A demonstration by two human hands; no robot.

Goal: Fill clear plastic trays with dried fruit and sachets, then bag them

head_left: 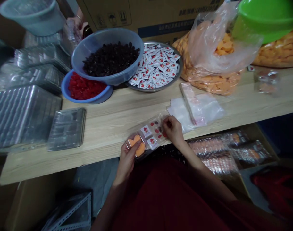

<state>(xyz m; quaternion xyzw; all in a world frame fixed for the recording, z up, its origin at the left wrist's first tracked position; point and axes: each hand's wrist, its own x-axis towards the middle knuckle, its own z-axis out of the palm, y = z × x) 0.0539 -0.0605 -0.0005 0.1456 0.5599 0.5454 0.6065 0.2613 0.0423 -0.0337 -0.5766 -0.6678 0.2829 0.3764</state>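
Over the table's front edge my left hand (127, 157) grips one end of a clear plastic packet (150, 133), thumb on top. Orange rounded pieces (137, 145) lie inside beneath the thumb. Beside them are two white sachets with red print (146, 131), then several small red and dark candy-like pieces (158, 130). At the packet's far right end, my right hand (172, 129) is closed, its fingertips pinched on the clear film. Just right of that hand lie flat clear bags (209, 107) with a narrow stack of film-wrapped strips (191, 102) on top.
Basins of dark pieces (110, 61) and red pieces (85, 86) stand behind, beside a metal tray of sachets (158, 69). Bags of orange pieces (211, 80) and a green basin (266, 19) are right. Clear trays (23, 115) stack left. A box of filled packets (216, 150) sits below. Another person's hand (76, 24) shows behind.
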